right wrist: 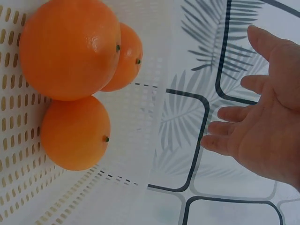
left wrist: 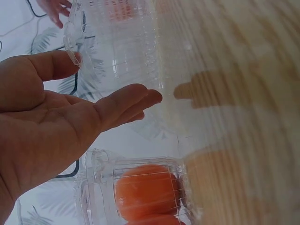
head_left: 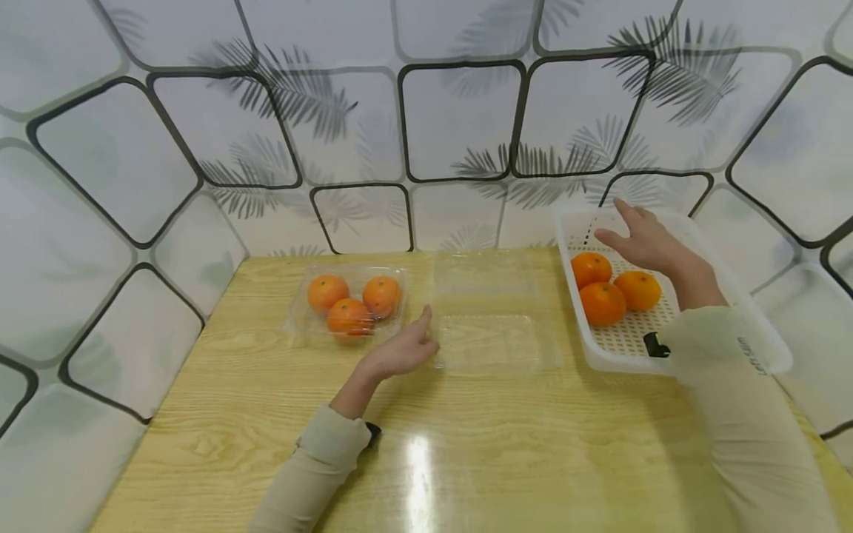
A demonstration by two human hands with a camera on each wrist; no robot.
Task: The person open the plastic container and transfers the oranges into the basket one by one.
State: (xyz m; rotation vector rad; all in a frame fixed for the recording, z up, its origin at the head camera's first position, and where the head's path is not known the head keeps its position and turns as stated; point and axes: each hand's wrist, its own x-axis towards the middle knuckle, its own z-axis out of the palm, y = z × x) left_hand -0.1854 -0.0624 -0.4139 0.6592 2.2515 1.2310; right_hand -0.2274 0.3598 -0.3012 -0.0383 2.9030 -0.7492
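My left hand [head_left: 403, 349] is at the left edge of a clear plastic clamshell box [head_left: 489, 344] whose lid [head_left: 486, 274] is folded back. In the left wrist view its fingers are extended and the thumb is by the box's rim; I cannot tell if it touches. My right hand [head_left: 646, 238] hovers with spread fingers over a white plastic basket [head_left: 766, 352], holding nothing. Three oranges [right wrist: 77, 133] lie together in the basket. Left of my left hand, a second clear box [left wrist: 96, 187] contains three oranges [head_left: 349, 318].
Everything stands on a wood-grain table [head_left: 266, 400], near its back edge. Patterned white cloth or panels [head_left: 460, 122] rise behind and at both sides. A light reflection lies on the table front.
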